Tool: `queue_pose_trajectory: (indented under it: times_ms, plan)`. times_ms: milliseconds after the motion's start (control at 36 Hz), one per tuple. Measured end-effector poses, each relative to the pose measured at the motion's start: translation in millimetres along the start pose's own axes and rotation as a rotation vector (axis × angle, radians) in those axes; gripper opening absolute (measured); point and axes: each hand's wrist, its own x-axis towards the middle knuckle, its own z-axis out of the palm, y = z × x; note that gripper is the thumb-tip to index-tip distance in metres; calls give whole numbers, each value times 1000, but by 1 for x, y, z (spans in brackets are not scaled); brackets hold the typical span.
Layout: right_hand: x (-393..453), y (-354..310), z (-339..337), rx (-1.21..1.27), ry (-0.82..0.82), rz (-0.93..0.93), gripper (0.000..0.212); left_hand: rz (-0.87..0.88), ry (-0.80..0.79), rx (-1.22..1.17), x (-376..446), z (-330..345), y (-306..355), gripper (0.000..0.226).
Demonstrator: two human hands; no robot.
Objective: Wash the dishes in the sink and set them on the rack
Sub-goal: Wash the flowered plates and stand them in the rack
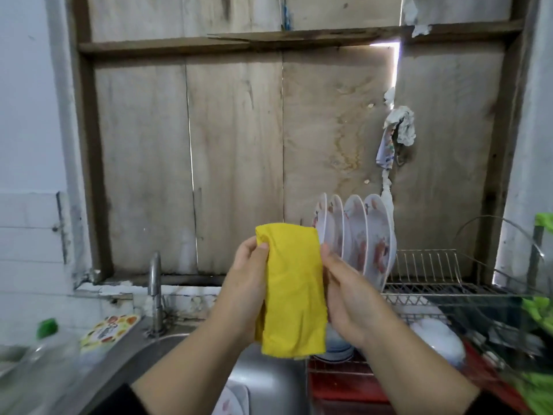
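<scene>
Boarded wooden wall behind a steel sink [269, 381]. Four floral plates [356, 238] stand upright in the wire rack [434, 283], far right. Left hand [245, 283] and right hand [347, 298] each grip one yellow cloth [293, 289] between them, above the sink.

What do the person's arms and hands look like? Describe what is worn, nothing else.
Both hands, left hand and right hand, are bare: no gloves, and no rings or watch visible. The forearms are uncovered; dark sleeves show only at the bottom edge, pushed up toward the elbows.
</scene>
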Motion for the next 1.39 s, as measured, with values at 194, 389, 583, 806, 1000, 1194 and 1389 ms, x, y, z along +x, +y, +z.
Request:
queue_pose_trajectory:
  times_ms: [194,389,583,806,1000,1194,1389]
  plan:
    - [0,72,41,109,2,36,39,7,74,192,-6,-66,-38,15]
    - [14,137,57,159,69,225,38,-217,86,259,0,-123,-80,12]
    - [20,211,61,371,110,380,52,-344,146,349,10,-167,-133,14]
    - [45,253,53,281,284,391,24,-435,101,355,31,-202,-176,18]
    - [51,287,27,235,396,521,35,-772,250,462,26,-232,-249,35]
    - [58,299,19,144,409,514,31,-1096,292,956,30,-260,-273,61]
    - [57,306,21,127,339,505,33,-1201,259,1090,26,-265,-278,74]
